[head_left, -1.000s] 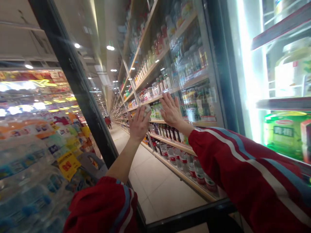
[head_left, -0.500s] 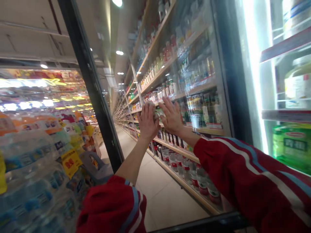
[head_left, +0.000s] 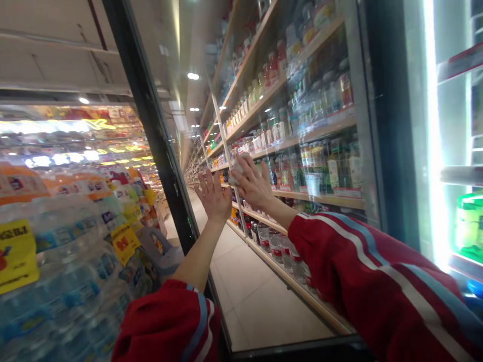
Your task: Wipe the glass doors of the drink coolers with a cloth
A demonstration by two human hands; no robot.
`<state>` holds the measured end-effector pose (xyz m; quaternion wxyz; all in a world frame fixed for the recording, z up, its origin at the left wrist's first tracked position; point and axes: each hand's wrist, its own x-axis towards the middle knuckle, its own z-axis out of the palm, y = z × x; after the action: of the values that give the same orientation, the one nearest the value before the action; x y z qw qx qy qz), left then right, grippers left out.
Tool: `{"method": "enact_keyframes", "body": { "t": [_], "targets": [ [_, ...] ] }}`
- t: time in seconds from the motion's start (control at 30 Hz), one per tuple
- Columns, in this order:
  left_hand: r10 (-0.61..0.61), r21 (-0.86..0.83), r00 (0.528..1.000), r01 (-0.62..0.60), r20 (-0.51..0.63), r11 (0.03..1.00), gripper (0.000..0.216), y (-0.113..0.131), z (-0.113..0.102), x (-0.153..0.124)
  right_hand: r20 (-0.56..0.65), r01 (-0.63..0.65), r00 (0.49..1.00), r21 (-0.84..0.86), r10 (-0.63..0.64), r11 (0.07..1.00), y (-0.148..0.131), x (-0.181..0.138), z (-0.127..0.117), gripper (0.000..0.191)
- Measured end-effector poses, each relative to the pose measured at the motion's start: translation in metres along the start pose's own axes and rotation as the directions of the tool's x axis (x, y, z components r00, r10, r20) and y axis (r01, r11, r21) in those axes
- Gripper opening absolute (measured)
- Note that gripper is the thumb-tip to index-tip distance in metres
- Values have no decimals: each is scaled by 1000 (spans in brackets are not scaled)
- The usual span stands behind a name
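Note:
A glass cooler door in a dark frame stands swung open in front of me. My left hand lies flat on the glass, fingers spread and holding nothing, close to the door's dark outer edge. Just right of it, my right hand presses a crumpled whitish cloth to the pane. The cloth is partly covered by the fingers. Rows of bottles on wooden shelves show in the glass behind both hands.
Stacked packs of bottled water with a yellow sign fill the left side. A grey plastic stool-like object stands by the door edge. At right is the lit cooler interior, with a green package on a shelf.
The cloth, between the hands and by my left fingers before, is now under my right hand. My left hand has moved left and spread its fingers. The view has turned left.

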<state>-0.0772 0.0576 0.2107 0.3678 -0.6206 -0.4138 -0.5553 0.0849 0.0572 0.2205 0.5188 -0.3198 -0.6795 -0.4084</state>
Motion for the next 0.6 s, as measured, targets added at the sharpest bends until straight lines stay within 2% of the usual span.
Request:
{"method": "enact_keyframes", "body": {
  "t": [0.07, 0.17, 0.23, 0.33, 0.43, 0.5, 0.6],
  "targets": [
    [-14, 4, 1000, 14, -12, 1000, 55, 9, 6, 0, -30, -16, 999, -34, 15, 999, 24, -2, -6, 42],
    [-25, 12, 999, 25, -30, 1000, 55, 12, 9, -1, -148, -149, 979, -72, 137, 986, 68, 0, -17, 46],
    [-31, 14, 999, 32, -32, 999, 56, 11, 9, -3, -202, -225, 958, -92, 203, 970, 87, 4, -23, 49],
    [-37, 1, 999, 37, -32, 999, 56, 10, 9, -3, -200, -220, 959, -94, 198, 971, 84, 6, -24, 47],
    [-34, -4, 999, 34, -42, 999, 55, 9, 10, -3, -93, -50, 995, -83, 42, 995, 60, -1, -17, 41],
    [-27, -3, 998, 27, -56, 1000, 55, 8, 11, -3, -12, 58, 998, -77, -60, 995, 50, -6, -14, 37],
    [-18, -11, 997, 18, -78, 1000, 56, 5, 14, -3, 4, 70, 998, -94, -70, 993, 63, -13, -18, 35]
  ]
}}
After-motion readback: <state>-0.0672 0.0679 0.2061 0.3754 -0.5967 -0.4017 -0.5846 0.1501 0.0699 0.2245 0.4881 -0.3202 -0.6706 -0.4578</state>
